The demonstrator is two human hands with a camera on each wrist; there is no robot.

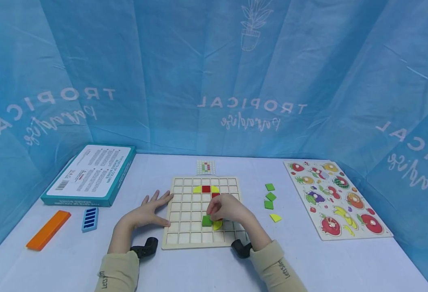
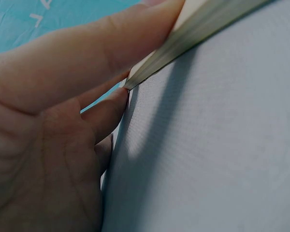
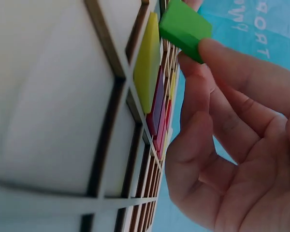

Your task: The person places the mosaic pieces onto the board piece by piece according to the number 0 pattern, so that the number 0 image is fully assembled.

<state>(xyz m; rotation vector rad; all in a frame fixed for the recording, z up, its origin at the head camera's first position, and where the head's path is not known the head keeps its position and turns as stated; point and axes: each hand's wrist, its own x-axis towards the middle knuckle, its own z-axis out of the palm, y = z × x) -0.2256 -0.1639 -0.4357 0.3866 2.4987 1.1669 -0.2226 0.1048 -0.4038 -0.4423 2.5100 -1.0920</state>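
1. Your right hand [image 1: 225, 209] pinches a green square tile [image 1: 206, 220] with curled fingers [image 3: 241, 72] and holds it just above the wooden grid board [image 1: 185, 239], so the tile can go down straight into 1 cell.
2. The tile hangs over the lower middle of the board, just beside a yellow curved piece [image 1: 218, 225] that already lies in a cell.
3. Your left hand [image 1: 149, 211] lies flat with straight fingers against the left edge of the board; I think this keeps the board from sliding on the white surface [image 1: 345, 267].
4. The 2 hands are apart, 1 on each side of the work.
5. 3 spare green tiles [image 1: 269, 196] and a yellow piece [image 1: 275, 217] wait right of the board, near your right hand.
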